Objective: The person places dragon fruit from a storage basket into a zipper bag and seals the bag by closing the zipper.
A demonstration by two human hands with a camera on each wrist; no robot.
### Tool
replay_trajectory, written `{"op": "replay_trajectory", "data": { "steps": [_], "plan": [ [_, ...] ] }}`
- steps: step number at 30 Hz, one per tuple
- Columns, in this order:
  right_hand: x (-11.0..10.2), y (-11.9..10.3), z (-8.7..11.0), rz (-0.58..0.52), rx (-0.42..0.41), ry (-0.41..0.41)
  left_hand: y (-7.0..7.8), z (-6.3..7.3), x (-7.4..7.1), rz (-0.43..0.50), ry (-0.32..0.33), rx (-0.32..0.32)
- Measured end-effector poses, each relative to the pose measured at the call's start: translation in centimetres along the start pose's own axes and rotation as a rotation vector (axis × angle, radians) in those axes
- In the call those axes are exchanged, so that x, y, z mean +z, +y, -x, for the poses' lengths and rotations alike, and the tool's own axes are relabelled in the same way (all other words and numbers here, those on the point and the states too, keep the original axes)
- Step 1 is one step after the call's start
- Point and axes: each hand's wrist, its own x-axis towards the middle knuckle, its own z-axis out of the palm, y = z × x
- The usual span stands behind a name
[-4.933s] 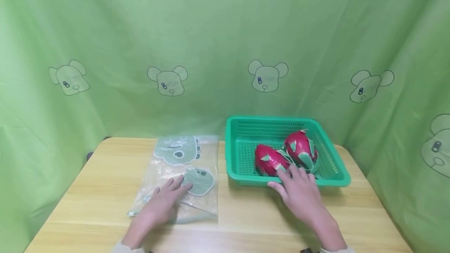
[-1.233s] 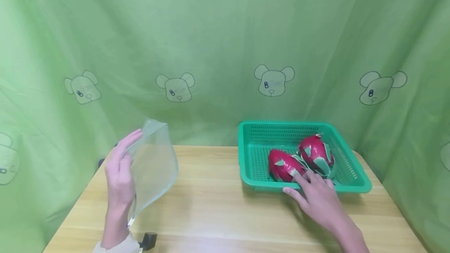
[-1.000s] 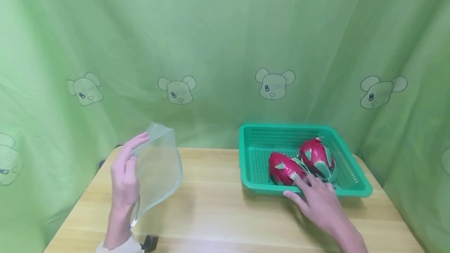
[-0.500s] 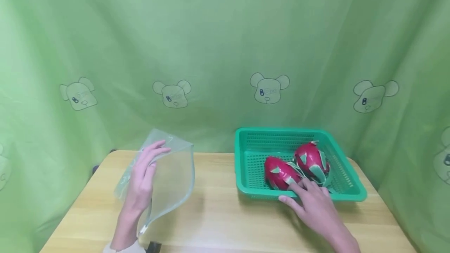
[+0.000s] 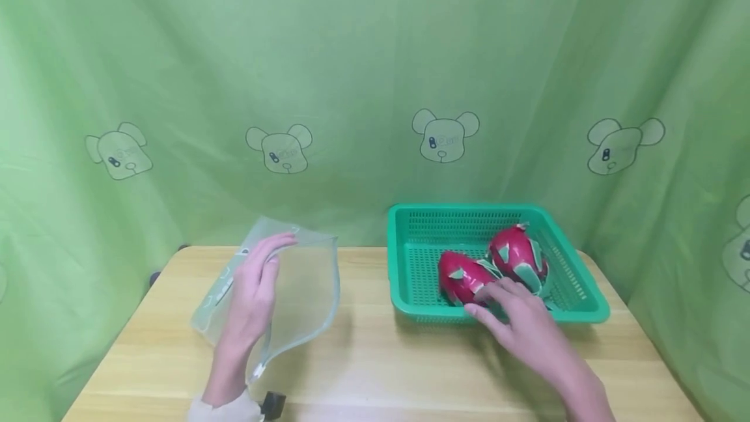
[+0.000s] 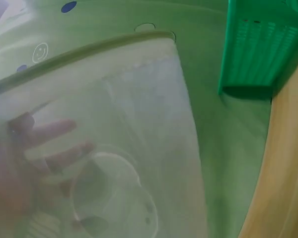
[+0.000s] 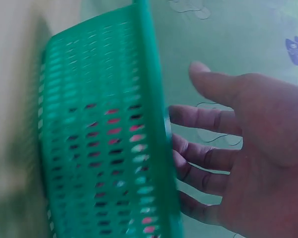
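Note:
On the left, my left hand (image 5: 252,295) holds up a translucent zip bag (image 5: 307,298) by its upper edge, fingers bent over it. The bag's mouth gapes toward the right, and its white slider (image 5: 258,371) hangs at the lower corner. Through the film of the bag (image 6: 154,124), the left wrist view shows blurred fingers. My right hand (image 5: 521,324) reaches over the front rim of a green plastic basket (image 5: 404,305), thumb spread outside. Its fingertips lie by the nearer of two red dragon fruits (image 5: 459,275); the other dragon fruit (image 5: 512,249) lies behind it.
The wooden table (image 5: 375,383) carries the basket at its back right. A green curtain (image 5: 351,70) with bear prints hangs close behind and along both sides. A small black block (image 5: 273,405) shows at my left wrist.
Earlier the bag lay flat under my left hand; now it is raised with its mouth spread. Over the last second it moved right and toward the basket. The right hand stays at the basket.

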Motion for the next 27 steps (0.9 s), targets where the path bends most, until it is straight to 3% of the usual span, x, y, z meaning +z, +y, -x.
{"op": "replay_trajectory", "data": {
  "steps": [8, 13, 17, 22, 27],
  "plan": [
    [0.4, -3.5, -2.9, -0.141, -0.062, 0.051, 0.6, -0.8, 1.9, 0.003, 0.008, -0.078],
    [1.7, -6.5, -4.7, -0.286, -0.068, 0.027, 1.1, -0.8, 2.5, 0.011, 0.012, -0.089],
    [3.4, -8.5, -5.5, -0.403, -0.037, -0.019, 1.1, -0.4, 3.0, 0.031, -0.009, -0.074],
    [5.8, -10.4, -5.6, -0.536, 0.071, -0.087, 1.3, 0.2, 3.6, 0.051, -0.046, -0.086],
    [7.9, -11.9, -5.7, -0.697, 0.128, -0.135, 2.0, 0.5, 4.1, 0.058, -0.101, -0.038]
  ]
}}
